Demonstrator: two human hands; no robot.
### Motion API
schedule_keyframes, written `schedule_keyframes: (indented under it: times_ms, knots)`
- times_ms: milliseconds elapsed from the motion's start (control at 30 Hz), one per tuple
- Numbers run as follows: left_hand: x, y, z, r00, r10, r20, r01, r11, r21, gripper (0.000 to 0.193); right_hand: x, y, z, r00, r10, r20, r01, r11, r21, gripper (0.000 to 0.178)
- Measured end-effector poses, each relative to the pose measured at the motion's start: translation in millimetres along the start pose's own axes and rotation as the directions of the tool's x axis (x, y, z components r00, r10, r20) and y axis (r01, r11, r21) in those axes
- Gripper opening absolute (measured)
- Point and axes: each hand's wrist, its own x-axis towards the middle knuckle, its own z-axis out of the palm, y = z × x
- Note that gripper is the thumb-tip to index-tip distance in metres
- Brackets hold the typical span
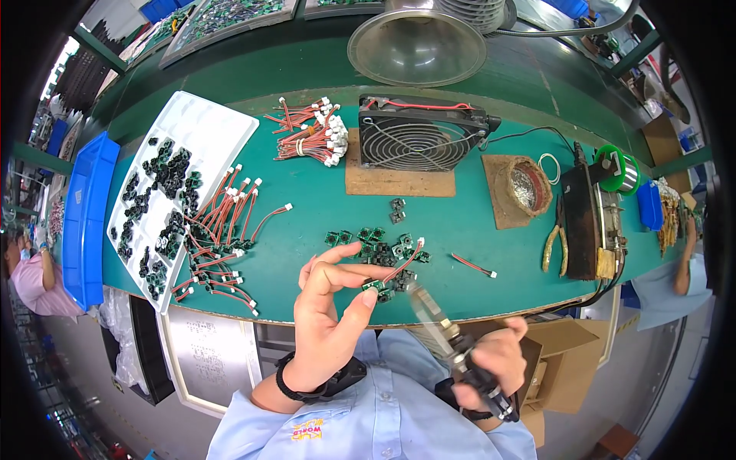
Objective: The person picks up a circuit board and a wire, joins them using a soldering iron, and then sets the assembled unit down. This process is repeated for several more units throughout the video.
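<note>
Between thumb and fingers, my left hand (326, 322) pinches a small green circuit board (373, 284) at the table's front edge. A short red and black wire lead (404, 265) with a white plug rises from beside that board. My right hand (498, 360) is wrapped around the dark handle of a soldering iron (441, 326), smeared by motion. Its front end points up toward the board; whether they touch I cannot tell. Just beyond my left fingers lies a cluster of small green and black boards (376, 251). One loose wire lead (474, 265) lies to their right.
A white tray (222, 126) of small black parts stands left, with wire leads (238, 207) beside it and a blue bin (90, 218) beyond. Behind are bundled leads (318, 142) and a fan (422, 134). Rightward sit a round tin (529, 188), pliers (553, 249), solder spool (625, 170) and black box (579, 222).
</note>
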Motion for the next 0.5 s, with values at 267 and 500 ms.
schedule_keyframes:
  times_ms: [267, 500]
  knots:
    - [1, 14, -8, 0.960, -0.201, 0.196, 0.271, 0.847, -0.457, 0.007, 15, 61, -1, 0.746, 0.321, -0.584, -0.523, 0.825, -0.214, 0.032]
    - [0, 14, -8, 0.942, -0.266, 0.203, 0.334, 0.767, -0.548, 0.006, 5, 62, 14, 0.749, 0.486, -0.449, -0.454, 0.871, 0.185, 0.023]
